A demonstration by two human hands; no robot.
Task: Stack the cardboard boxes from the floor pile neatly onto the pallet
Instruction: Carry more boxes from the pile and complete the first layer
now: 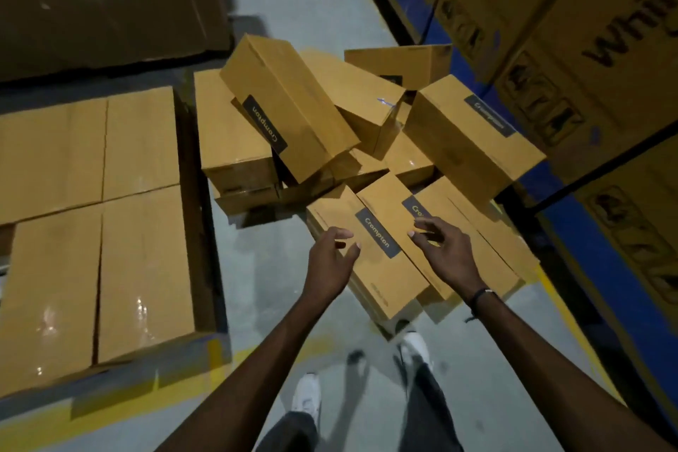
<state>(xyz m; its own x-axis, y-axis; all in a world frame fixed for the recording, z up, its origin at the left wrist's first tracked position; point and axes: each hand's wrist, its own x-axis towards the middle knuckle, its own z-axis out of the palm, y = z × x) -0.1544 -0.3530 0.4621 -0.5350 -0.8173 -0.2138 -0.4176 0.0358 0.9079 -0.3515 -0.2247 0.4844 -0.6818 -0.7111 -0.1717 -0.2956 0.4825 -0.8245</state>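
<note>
A jumbled pile of tan cardboard boxes (290,110) with dark "Crompton" labels lies on the grey floor ahead. The nearest box (381,268) lies flat at the pile's front. My left hand (330,260) hovers at its left edge, fingers spread, holding nothing. My right hand (447,253) hovers over its right side, fingers apart and empty. On the left, several boxes (139,268) sit side by side in a flat layer on the pallet (146,378), whose edge shows below them.
Large brown cartons (605,59) fill blue racking (601,260) along the right. A big dark carton (102,0) stands at the back left. Yellow floor lines (257,352) run near the pallet. My feet in white shoes (308,396) stand on bare floor before the pile.
</note>
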